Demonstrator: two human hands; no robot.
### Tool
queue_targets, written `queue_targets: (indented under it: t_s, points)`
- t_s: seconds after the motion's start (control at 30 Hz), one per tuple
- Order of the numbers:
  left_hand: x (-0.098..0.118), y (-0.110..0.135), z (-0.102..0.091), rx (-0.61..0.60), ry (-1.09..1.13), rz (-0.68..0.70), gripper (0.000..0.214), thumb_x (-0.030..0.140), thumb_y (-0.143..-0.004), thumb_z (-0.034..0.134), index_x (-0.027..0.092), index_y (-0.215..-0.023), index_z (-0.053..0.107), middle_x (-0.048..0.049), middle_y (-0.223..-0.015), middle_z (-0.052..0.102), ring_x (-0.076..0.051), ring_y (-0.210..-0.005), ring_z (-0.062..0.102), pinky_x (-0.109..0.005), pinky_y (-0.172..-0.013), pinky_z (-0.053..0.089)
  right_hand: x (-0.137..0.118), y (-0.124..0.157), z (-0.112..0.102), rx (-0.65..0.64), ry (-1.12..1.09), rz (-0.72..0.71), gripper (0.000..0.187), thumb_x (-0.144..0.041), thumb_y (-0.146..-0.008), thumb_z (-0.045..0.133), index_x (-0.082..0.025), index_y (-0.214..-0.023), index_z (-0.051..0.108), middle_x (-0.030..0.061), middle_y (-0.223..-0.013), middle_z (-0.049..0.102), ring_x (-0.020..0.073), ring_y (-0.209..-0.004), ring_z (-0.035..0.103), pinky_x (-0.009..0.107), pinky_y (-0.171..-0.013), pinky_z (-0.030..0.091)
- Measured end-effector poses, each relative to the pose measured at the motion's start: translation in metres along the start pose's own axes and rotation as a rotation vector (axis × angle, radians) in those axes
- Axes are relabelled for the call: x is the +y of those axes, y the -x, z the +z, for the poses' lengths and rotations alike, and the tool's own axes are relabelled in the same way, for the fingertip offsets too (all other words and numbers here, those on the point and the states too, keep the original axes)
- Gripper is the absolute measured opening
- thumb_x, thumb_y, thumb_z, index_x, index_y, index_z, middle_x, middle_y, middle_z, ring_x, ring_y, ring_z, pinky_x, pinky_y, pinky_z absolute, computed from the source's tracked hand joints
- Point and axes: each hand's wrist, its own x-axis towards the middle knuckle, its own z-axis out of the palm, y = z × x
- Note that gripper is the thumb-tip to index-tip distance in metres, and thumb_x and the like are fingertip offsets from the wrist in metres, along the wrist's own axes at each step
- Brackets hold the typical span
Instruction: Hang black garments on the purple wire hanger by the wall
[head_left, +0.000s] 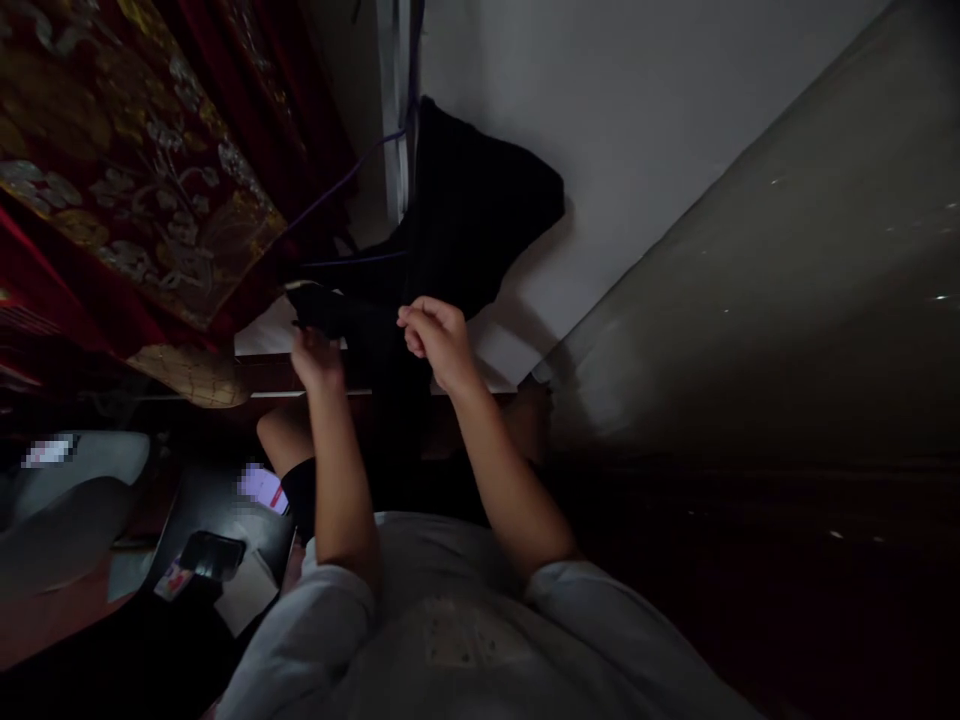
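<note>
A black cloth hangs in front of me against the white wall, its lower part trailing down between my hands. My right hand is closed in a pinch at the cloth's middle. To the left, my left hand is also closed, its fingertips at a dark edge of the same cloth; motion blurs it slightly. Folds hide the cloth's exact shape, so I cannot tell what kind of garment it is. A thin purple cord runs beside the cloth from the upright metal bar.
A red and gold patterned curtain hangs at the left. Below it, a dark table bears a lit phone, a black phone-like object and white paper. A pale, shiny surface slants along the right.
</note>
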Motion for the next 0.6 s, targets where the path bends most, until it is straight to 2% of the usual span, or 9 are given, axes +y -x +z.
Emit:
queue_targets:
  t_s: [0.07, 0.13, 0.23, 0.3, 0.33, 0.4, 0.5, 0.53, 0.6]
  points:
    - [-0.026, 0.038, 0.011, 0.13, 0.036, -0.081, 0.053, 0.06, -0.108, 0.028, 0.021, -0.078, 0.046, 0.0006, -0.07, 0.05, -0.016, -0.095, 0.062, -0.034, -0.084, 0.043, 0.008, 0.007, -0.015, 0.113, -0.046, -0.005, 0.032, -0.044, -0.082, 0.072, -0.02, -0.069, 0.056, -0.008, -0.049, 0.04, 0.0046, -0.042, 0.033, 0.02, -0.041, 0.022]
    - [-0.035, 0.062, 0.024, 0.192, 0.076, -0.145, 0.046, 0.061, -0.1, 0.051, 0.021, -0.078, 0.046, 0.003, -0.066, 0.048, -0.014, -0.08, 0.06, -0.031, -0.077, 0.045, 0.018, 0.012, -0.038, 0.239, -0.085, 0.0, 0.035, -0.048, -0.077, 0.075, -0.02, -0.069, 0.054, -0.009, -0.048, 0.037, 0.0047, -0.042, 0.031, 0.02, -0.04, 0.02]
    - [-0.021, 0.071, 0.041, 0.193, 0.139, -0.173, 0.036, 0.051, -0.092, 0.068, 0.021, -0.081, 0.052, 0.0036, -0.07, 0.052, -0.012, -0.072, 0.058, -0.026, -0.073, 0.048, 0.031, 0.019, -0.068, 0.364, -0.076, 0.041, 0.037, -0.05, -0.072, 0.076, -0.021, -0.067, 0.054, -0.0082, -0.049, 0.04, 0.0055, -0.043, 0.031, 0.02, -0.04, 0.019]
    - [-0.002, 0.071, 0.052, 0.148, 0.183, -0.138, 0.032, 0.049, -0.09, 0.07, 0.021, -0.086, 0.057, 0.0023, -0.077, 0.057, -0.012, -0.076, 0.06, -0.025, -0.076, 0.05, 0.037, 0.023, -0.078, 0.4, 0.028, 0.029, 0.033, -0.048, -0.072, 0.077, -0.021, -0.069, 0.058, -0.0041, -0.059, 0.053, 0.008, -0.052, 0.045, 0.019, -0.045, 0.03]
    - [0.008, 0.072, 0.057, 0.11, 0.2, -0.109, 0.031, 0.05, -0.09, 0.071, 0.022, -0.087, 0.059, 0.0016, -0.08, 0.059, -0.012, -0.078, 0.061, -0.024, -0.078, 0.051, 0.039, 0.025, -0.078, 0.379, 0.097, 0.006, 0.029, -0.046, -0.071, 0.079, -0.021, -0.074, 0.063, -0.0012, -0.071, 0.063, 0.0103, -0.063, 0.055, 0.02, -0.052, 0.04]
    - [0.024, 0.079, 0.07, 0.017, 0.193, -0.049, 0.031, 0.052, -0.09, 0.072, 0.022, -0.09, 0.064, 0.0008, -0.084, 0.062, -0.012, -0.08, 0.062, -0.024, -0.08, 0.052, 0.042, 0.029, -0.072, 0.213, 0.192, -0.031, 0.034, -0.04, -0.068, 0.084, -0.024, -0.094, 0.07, 0.0028, -0.104, 0.073, 0.017, -0.097, 0.066, 0.026, -0.08, 0.054]
    - [0.042, 0.097, 0.086, -0.12, 0.068, 0.028, 0.029, 0.05, -0.092, 0.071, 0.021, -0.095, 0.071, -0.0011, -0.087, 0.068, -0.013, -0.081, 0.065, -0.025, -0.08, 0.053, 0.046, 0.034, -0.057, -0.12, 0.168, -0.039, 0.06, -0.036, -0.068, 0.086, -0.027, -0.123, 0.066, 0.0046, -0.133, 0.068, 0.0241, -0.126, 0.062, 0.038, -0.11, 0.048]
    - [0.047, 0.101, 0.089, -0.15, 0.013, 0.071, 0.028, 0.048, -0.094, 0.07, 0.021, -0.096, 0.073, -0.0026, -0.09, 0.07, -0.015, -0.085, 0.066, -0.027, -0.083, 0.054, 0.047, 0.034, -0.053, -0.162, 0.158, -0.046, 0.06, -0.035, -0.07, 0.084, -0.026, -0.126, 0.065, 0.005, -0.134, 0.068, 0.0249, -0.128, 0.061, 0.04, -0.114, 0.046]
    - [0.055, 0.105, 0.089, -0.167, -0.105, 0.191, 0.024, 0.043, -0.097, 0.067, 0.021, -0.098, 0.075, -0.0055, -0.098, 0.072, -0.018, -0.098, 0.068, -0.031, -0.095, 0.054, 0.047, 0.034, -0.047, -0.136, 0.182, -0.066, 0.048, -0.036, -0.077, 0.075, -0.024, -0.123, 0.068, 0.0052, -0.127, 0.071, 0.0254, -0.124, 0.063, 0.041, -0.115, 0.045]
